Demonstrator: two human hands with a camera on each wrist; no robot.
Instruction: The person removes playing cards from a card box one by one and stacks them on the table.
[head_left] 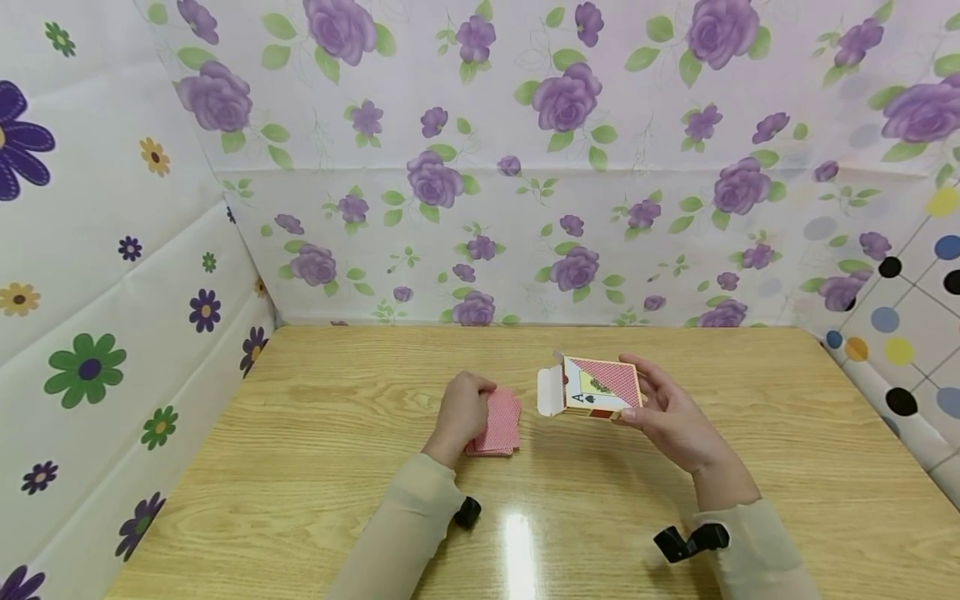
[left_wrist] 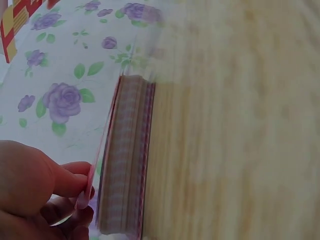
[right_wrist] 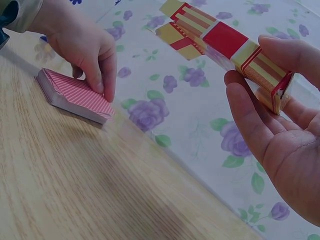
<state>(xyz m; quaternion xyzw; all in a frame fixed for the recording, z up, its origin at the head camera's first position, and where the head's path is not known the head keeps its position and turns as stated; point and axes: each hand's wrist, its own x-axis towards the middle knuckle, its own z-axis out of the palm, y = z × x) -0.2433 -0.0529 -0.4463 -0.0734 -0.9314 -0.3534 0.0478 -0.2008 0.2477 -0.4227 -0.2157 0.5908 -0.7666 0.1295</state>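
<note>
A deck of red-backed playing cards (head_left: 502, 423) lies face down on the wooden table, its top cards slightly askew. My left hand (head_left: 461, 414) is at the deck's far left part; in the left wrist view its thumb and fingers (left_wrist: 70, 180) pinch the edge of a top card, lifted a little off the stack (left_wrist: 125, 160). Above the table, right of the deck, my right hand (head_left: 678, 425) grips a card box (head_left: 611, 385) by its right end. An ace of spades is printed on the box. Its flap (head_left: 550, 392) hangs open toward the left; the inside is hidden.
The wooden table (head_left: 300, 483) reaches back to a flowered cloth wall (head_left: 510, 217). Similar patterned cloths stand at the left (head_left: 142, 333) and right (head_left: 907, 317). Black wrist devices (head_left: 690, 542) are worn on both forearms.
</note>
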